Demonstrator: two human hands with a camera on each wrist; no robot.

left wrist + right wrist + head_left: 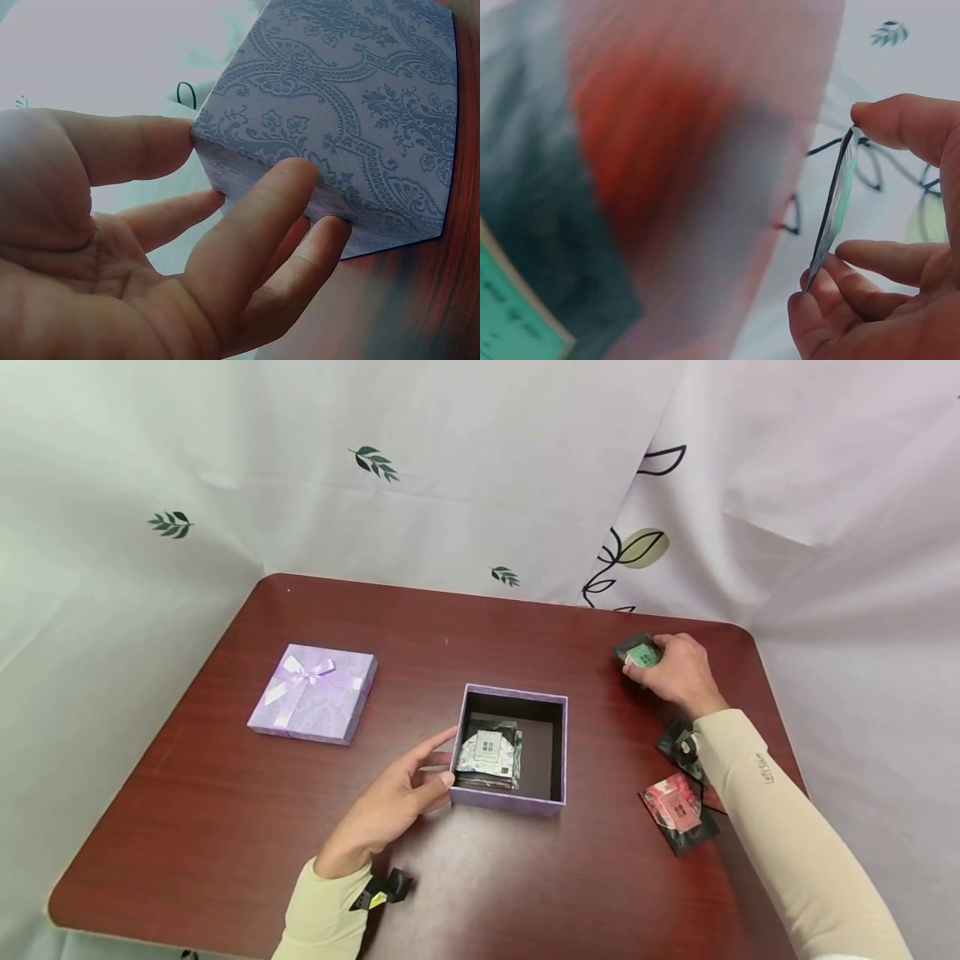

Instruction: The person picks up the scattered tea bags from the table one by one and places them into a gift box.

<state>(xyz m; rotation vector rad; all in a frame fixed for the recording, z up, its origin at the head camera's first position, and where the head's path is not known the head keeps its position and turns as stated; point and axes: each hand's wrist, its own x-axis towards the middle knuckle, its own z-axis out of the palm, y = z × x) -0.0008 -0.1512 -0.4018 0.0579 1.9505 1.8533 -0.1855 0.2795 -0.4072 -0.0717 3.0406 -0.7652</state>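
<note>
My left hand (390, 797) rests its thumb and loosely bent fingertips against the left wall and near corner of an open purple box (510, 806); the patterned outside of the box (360, 97) fills much of the left wrist view. Inside lie several flat packets, a white-labelled packet (487, 750) on top. At the table's far right, my right hand (681, 670) pinches a dark packet with a green label (642, 655) by its edges. Seen edge-on in the right wrist view, that packet (832, 206) stands between thumb and fingertips.
The purple lid (311, 693) with a ribbon bow lies left of the box. A red packet (678, 814) is on the right side of the table. Partly under the right sleeve (780, 827) is another dark packet (678, 745). White curtains (480, 485) border the brown table (225, 827).
</note>
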